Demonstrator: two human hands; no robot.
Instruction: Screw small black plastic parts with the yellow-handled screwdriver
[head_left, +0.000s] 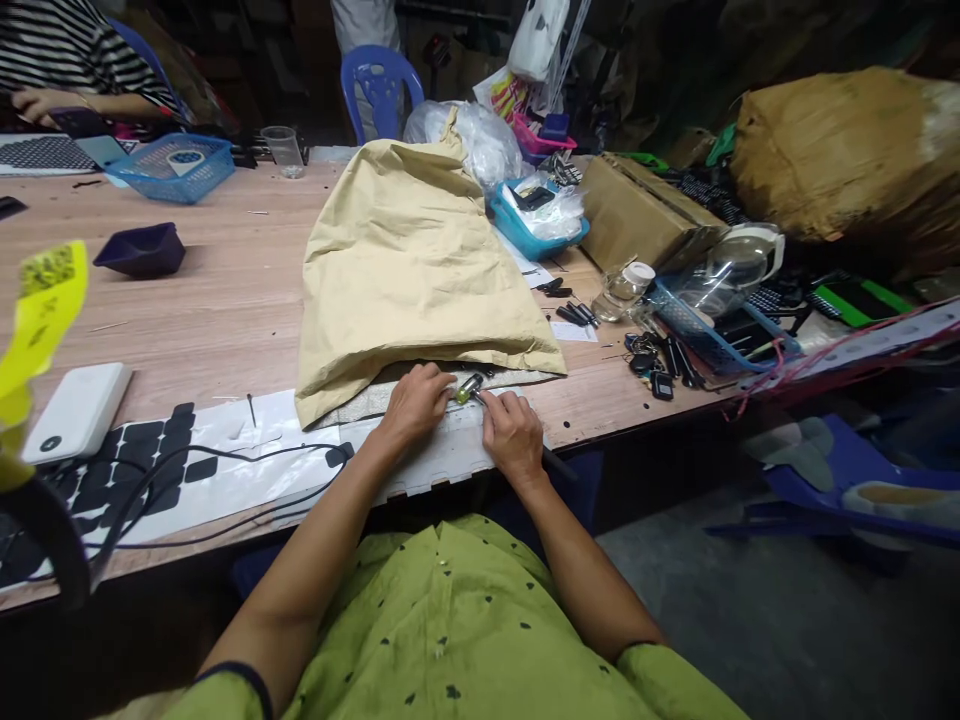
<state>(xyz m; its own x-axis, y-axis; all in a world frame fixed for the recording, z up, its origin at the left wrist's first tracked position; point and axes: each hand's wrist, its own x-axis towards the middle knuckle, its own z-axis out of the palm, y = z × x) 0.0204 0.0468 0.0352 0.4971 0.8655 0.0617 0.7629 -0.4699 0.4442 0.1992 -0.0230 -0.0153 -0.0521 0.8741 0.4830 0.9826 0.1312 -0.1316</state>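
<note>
At the table's front edge, a small shiny piece (pixel 469 388), silver and yellow-green, sits between my two hands; its exact kind is too small to tell. My left hand (pixel 420 405) is closed, with thumb and fingertips pinching the left end of this piece. From the right, my right hand (pixel 514 435) is curled shut, its fingertips at the piece's right end on something thin and dark that I cannot make out. Just beyond both hands lies a big beige cloth bag (pixel 420 260), its mouth facing me and grey lining (pixel 356 408) showing. Under my hands is a pale flat board (pixel 439 458).
White sheet with black stickers (pixel 154 450), black cable (pixel 262 458) and white power bank (pixel 79 412) lie left. A dark tray (pixel 141 250) and blue basket (pixel 176 165) stand farther back. Right are a cardboard box (pixel 645 210), key fobs (pixel 660 385) and glass jar (pixel 622 295). Another person's hand (pixel 45 105) shows far left.
</note>
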